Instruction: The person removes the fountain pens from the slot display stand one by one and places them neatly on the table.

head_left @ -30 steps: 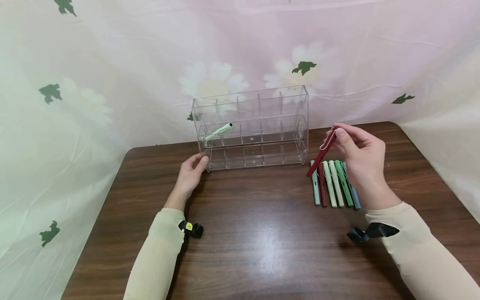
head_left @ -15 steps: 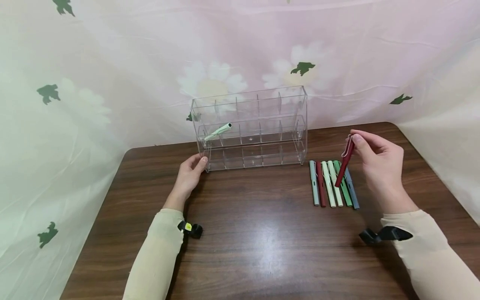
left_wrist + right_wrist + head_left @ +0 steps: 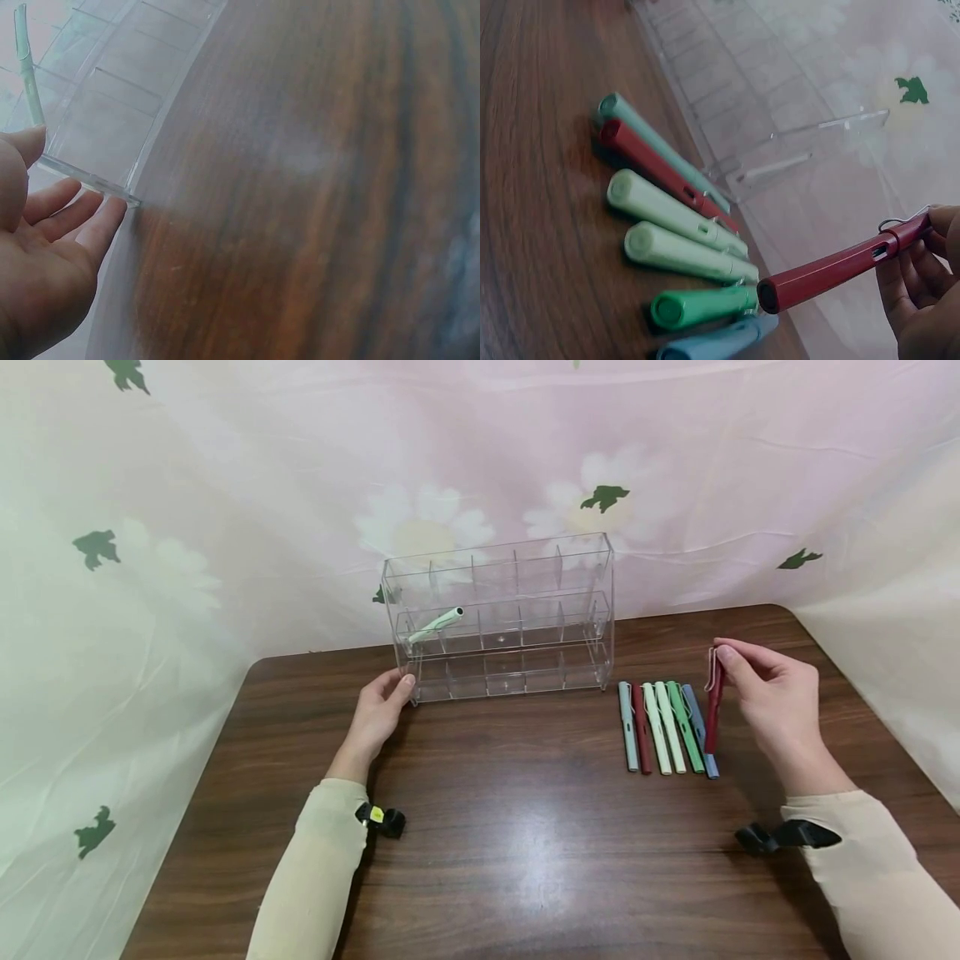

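Note:
My right hand (image 3: 780, 697) pinches a dark red pen (image 3: 715, 710) by its clipped cap between thumb and fingers. The pen points down, its lower end overlapping the blue pen (image 3: 693, 714) at the right end of a row. In the right wrist view the held red pen (image 3: 829, 271) shows its blunt end toward the camera. My left hand (image 3: 381, 706) rests with thumb and fairly straight fingertips against the lower left side of a clear tiered stand (image 3: 525, 681). A pale green pen (image 3: 435, 625) leans in a left compartment of that stand.
On the brown wooden table (image 3: 480, 827) lie several capped pens side by side, including a grey-blue pen (image 3: 628, 727), a red pen (image 3: 642, 727) and a green pen (image 3: 686, 727). A flowered cloth (image 3: 300, 485) hangs behind the table.
My right hand has moved right and nearer, carrying the red pen from the row's left end to its right end. The pen has swung from slanted to nearly upright; the left hand stays put.

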A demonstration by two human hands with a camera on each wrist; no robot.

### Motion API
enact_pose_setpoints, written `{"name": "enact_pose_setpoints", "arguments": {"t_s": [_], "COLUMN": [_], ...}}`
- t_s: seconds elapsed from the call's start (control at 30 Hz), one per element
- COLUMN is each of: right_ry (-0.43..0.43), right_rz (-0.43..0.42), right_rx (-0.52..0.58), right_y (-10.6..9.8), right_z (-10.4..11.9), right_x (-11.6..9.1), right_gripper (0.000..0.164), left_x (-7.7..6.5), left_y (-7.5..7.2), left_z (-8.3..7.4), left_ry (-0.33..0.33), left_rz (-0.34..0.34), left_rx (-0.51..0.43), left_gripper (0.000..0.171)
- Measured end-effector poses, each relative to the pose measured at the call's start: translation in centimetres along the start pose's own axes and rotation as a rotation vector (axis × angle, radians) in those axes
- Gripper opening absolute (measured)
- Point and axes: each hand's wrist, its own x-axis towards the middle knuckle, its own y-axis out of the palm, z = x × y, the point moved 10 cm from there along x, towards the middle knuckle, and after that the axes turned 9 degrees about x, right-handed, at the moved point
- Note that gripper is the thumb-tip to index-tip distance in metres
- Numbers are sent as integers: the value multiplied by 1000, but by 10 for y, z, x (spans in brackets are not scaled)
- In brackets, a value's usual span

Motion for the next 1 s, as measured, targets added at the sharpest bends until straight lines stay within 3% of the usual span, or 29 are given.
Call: {"name": "enact_pose_setpoints", "arguments": {"t_s": [0.1,0.43,1.0], "right_ry": [17,45,86], "right_rz": [7,42,139], "right_rx": [-130,-372,-550], "right_y": [-5,-10,-8], "right_z": [-5,-22,-55], "right_x": [1,5,18], "right_gripper": [41,53,48], "left_x": [0,-1,-1], "left_y": [0,0,0], "left_z": [1,1,2], "left_ry": [1,1,-1], "left_rz": [3,9,18], "left_rx": [-1,0,8], "left_gripper": [56,58,60]}}
